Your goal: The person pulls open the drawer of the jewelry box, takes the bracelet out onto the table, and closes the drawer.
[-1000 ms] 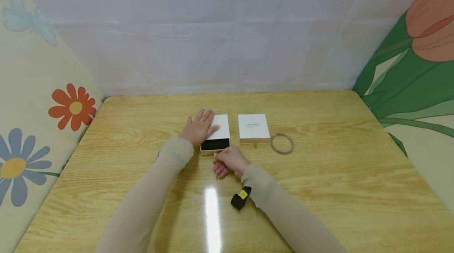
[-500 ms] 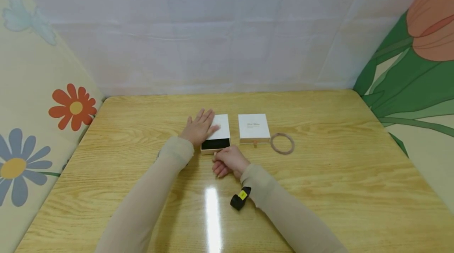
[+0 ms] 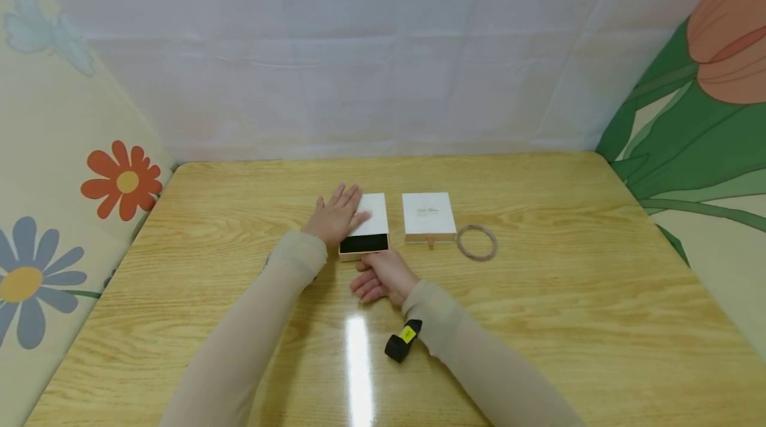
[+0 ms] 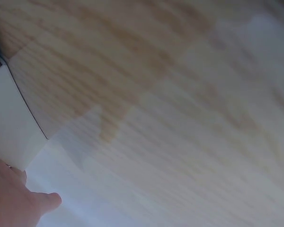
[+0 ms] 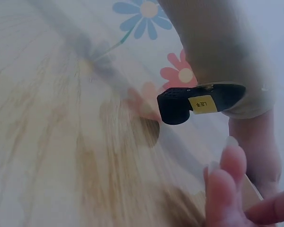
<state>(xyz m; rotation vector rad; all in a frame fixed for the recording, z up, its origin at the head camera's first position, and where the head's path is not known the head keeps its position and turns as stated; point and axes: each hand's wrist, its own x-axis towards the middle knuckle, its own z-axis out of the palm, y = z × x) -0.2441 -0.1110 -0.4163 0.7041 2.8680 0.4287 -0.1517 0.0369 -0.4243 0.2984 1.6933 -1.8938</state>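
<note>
In the head view, a white drawer-style gift box [image 3: 374, 211] lies on the table. Its drawer [image 3: 364, 244], black inside, stands partly out toward the front. My left hand [image 3: 336, 219] rests flat on the white cover, fingers spread; the left wrist view catches its thumb [image 4: 42, 201] beside the box's corner [image 4: 16, 118]. Right at the drawer's front edge is my right hand [image 3: 387, 277], index finger bent and the lower fingers loosely extended. I cannot tell whether it pinches a pull tab there. Two of its fingertips [image 5: 222, 184] show in the right wrist view.
A second white box [image 3: 427, 214], drawer in, lies to the right with a small ribbon tab [image 3: 431, 241] in front. Beside it is a brownish-pink ring [image 3: 476, 243], like a bangle. Behind the wooden table [image 3: 568, 320] hangs a white cloth [image 3: 383, 54].
My right hand has shifted slightly toward me, its lower fingers loosening outward from a tighter curl. The left hand, both boxes and the ring look unmoved.
</note>
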